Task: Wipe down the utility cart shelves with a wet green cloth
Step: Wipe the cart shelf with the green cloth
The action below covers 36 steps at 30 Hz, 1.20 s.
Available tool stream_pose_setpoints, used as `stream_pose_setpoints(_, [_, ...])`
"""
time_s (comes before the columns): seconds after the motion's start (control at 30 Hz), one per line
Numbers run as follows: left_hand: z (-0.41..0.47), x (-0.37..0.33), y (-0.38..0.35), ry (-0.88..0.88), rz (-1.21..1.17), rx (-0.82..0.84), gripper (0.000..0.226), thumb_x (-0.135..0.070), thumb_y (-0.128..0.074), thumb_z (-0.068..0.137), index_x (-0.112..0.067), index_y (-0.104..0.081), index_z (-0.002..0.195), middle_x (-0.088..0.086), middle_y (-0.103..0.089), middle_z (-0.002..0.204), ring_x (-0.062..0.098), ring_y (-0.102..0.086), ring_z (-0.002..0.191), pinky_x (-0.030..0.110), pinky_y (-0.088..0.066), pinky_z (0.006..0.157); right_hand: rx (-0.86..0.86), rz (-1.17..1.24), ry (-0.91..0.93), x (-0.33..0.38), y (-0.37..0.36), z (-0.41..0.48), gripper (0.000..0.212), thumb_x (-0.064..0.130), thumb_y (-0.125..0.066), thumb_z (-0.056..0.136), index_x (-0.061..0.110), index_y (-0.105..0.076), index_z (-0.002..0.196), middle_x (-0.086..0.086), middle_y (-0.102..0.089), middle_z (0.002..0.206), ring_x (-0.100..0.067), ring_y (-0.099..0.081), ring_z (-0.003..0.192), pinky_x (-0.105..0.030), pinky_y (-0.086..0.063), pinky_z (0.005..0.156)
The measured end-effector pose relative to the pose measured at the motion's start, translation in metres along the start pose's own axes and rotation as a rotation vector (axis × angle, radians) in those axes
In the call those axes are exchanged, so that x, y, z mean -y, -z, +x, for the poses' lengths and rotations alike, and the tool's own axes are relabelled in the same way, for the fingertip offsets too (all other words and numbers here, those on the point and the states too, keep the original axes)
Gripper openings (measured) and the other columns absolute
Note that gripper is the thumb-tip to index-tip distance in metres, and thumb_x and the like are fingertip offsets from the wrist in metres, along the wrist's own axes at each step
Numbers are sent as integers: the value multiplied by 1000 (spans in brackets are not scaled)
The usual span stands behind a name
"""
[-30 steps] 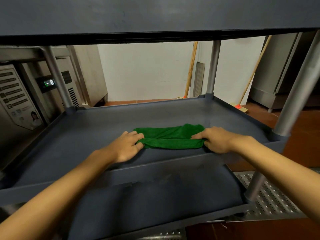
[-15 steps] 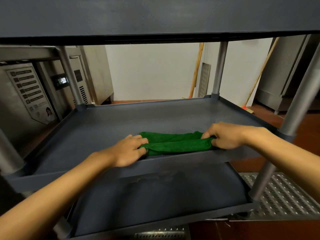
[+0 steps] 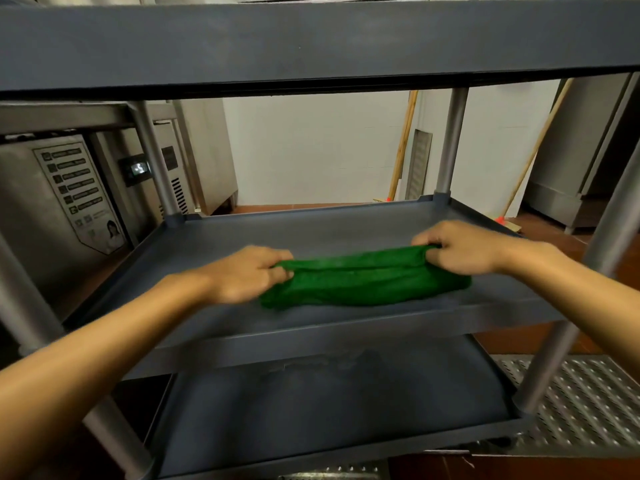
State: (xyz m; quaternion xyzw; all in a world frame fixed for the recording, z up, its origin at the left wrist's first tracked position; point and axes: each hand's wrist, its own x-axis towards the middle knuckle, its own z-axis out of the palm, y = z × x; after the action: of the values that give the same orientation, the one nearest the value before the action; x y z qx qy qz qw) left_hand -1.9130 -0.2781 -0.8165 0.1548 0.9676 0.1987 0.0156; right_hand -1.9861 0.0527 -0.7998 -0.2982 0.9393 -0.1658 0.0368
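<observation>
A green cloth (image 3: 363, 282) is stretched between my two hands above the near part of the middle shelf (image 3: 311, 230) of a dark grey utility cart. My left hand (image 3: 247, 273) pinches the cloth's left end. My right hand (image 3: 457, 247) grips its right end, a little higher. The cloth's lower fold sags down to the shelf near its front rim. The top shelf (image 3: 311, 39) spans the view overhead, and the bottom shelf (image 3: 329, 407) lies below with faint smears on it.
Grey cart posts (image 3: 450, 143) stand at the corners. A steel appliance with a label and small display (image 3: 79, 199) sits to the left. Broom handles (image 3: 401, 147) lean on the white wall behind. Perforated metal flooring (image 3: 581, 403) lies at the right, on red tile.
Both hands have lifted the cloth's ends off the shelf; it now hangs stretched between them instead of lying flat. The view has shifted so the cart sits further right.
</observation>
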Motion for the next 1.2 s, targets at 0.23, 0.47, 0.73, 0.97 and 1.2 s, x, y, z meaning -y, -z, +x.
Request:
stream_pose_setpoints(0.23, [29,-5,49,64,8,-184,26,-17,-49,101,-14,-63,122,3,-64,114,20,-58,105,27,-43,88,-218,398,-133,18,41,25,43,-6,-43,80,18,-77,91,7,-74,79,-8,-68,69,-18,-56,64])
stream_pose_setpoints(0.47, [71,25,16,133,245,-120,25,-14,-47,97,-18,-65,114,10,-67,116,28,-60,104,43,-49,94,-116,109,-217,-2,7,77,43,-4,-42,86,16,-72,109,-4,-66,112,-26,-59,109,-38,-51,94])
stream_pose_setpoints(0.73, [63,48,-51,-37,473,-25,63,-48,-48,89,-30,-37,148,-1,-56,140,26,-54,120,39,-48,97,123,-62,-167,-38,-62,71,68,26,-64,84,34,-39,148,-6,-49,146,-28,-49,128,-35,-41,107])
stream_pose_setpoints(0.97, [64,53,-59,-87,518,-124,47,-29,-51,96,-25,-47,142,0,-55,141,29,-54,116,36,-43,99,-15,-278,-26,-44,-70,70,62,18,-61,89,33,-42,146,1,-52,145,-26,-50,128,-37,-41,104])
stream_pose_setpoints(1.2, [46,46,-56,-85,407,-140,34,-21,-54,94,-22,-56,128,1,-61,123,28,-53,108,34,-39,92,-89,-151,11,-49,-69,48,52,12,-65,88,39,-58,132,6,-58,138,-22,-54,125,-40,-41,108])
